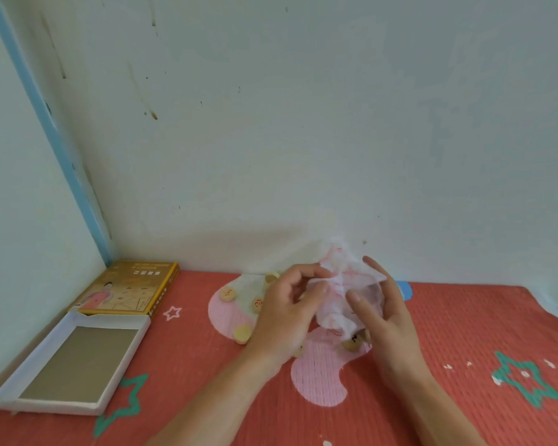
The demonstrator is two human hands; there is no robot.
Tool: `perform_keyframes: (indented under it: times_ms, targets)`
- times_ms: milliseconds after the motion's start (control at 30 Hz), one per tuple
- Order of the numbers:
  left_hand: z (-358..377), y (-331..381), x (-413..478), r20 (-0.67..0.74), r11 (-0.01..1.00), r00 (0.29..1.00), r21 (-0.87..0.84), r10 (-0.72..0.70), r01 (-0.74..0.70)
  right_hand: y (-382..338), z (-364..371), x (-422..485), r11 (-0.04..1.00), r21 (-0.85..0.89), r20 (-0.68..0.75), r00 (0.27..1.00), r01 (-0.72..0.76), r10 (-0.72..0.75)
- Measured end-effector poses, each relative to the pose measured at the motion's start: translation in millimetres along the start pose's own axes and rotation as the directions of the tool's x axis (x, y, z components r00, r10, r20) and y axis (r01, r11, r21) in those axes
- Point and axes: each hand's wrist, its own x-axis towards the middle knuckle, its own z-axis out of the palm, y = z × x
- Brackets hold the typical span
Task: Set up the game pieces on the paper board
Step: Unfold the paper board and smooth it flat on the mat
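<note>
We see left hand (284, 313) and right hand (385, 320) pinching crumpled paper board (345, 281); box lid (126, 289) lettering blurred, probably Chinese.

The wall (303, 156) is standing close behind both hands and is closing off the far side. In the left corner the white box tray (110, 319) and the yellow box lid (129, 288), touching each other, are taking up the room along the side wall. The left hand (290, 313) and the right hand (387, 320) are holding the crumpled paper board (345, 278) up in the middle. Round wooden pieces (243, 333) are lying scattered on the red mat (464, 333) under and beside them. Free passage is staying open over the mat to the right of the right forearm, and between the tray and the left forearm.
</note>
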Motion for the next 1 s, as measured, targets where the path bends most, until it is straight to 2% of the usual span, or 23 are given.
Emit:
perform_keyframes:
  times_ms: [67,200,267,333,367,400,467,533,600,800,1000]
  targets:
    - [13.5,0.9,1.0,0.085,0.999,0.996,-0.049,0.016,-0.012,-2.5,-1.7,0.4,0.999,0.033,-0.011,1.000,-0.006,0.006]
    - [20.7,-3.0,6.3,0.207,0.997,0.977,-0.052,0.060,-0.050,-3.1,-11.8,7.5,0.998,0.058,-0.191,0.982,-0.001,0.012]
    - [17.0,-8.2,10.4,0.132,0.997,0.988,-0.019,0.078,-0.076,0.6,-18.9,12.5,0.994,0.107,-0.285,0.958,0.028,0.003]
    - [11.6,-16.1,17.6,0.008,0.978,0.991,0.156,0.137,-0.136,6.7,-25.9,17.8,0.985,0.163,-0.376,0.927,0.059,0.007]
    - [9.4,-18.9,21.5,-0.002,0.934,0.984,0.316,0.179,-0.169,9.3,-28.9,20.1,0.977,0.201,-0.411,0.911,0.066,0.023]
    - [9.1,-20.8,25.8,0.051,0.851,0.978,0.485,0.203,-0.202,11.0,-31.2,21.9,0.967,0.245,-0.442,0.896,0.068,0.049]
    - [15.3,-23.8,34.0,0.241,0.633,0.960,0.725,0.140,-0.274,12.2,-35.9,24.7,0.947,0.310,-0.482,0.872,0.081,0.083]
    - [27.1,-29.4,41.3,0.367,0.444,0.929,0.825,0.049,-0.350,12.2,-37.4,25.7,0.941,0.323,-0.496,0.865,0.099,0.079]
    - [40.4,-37.5,48.3,0.439,0.330,0.898,0.848,-0.001,-0.415,13.5,-38.1,26.8,0.941,0.319,-0.506,0.860,0.113,0.068]
    - [59.1,-58.7,63.6,0.489,0.160,0.871,0.864,-0.050,-0.477,14.6,-38.9,27.7,0.938,0.325,-0.510,0.857,0.117,0.069]
    - [50.2,-60.9,59.5,0.496,0.154,0.868,0.857,0.009,-0.491,17.1,-38.2,28.9,0.954,0.275,-0.500,0.865,0.116,0.039]
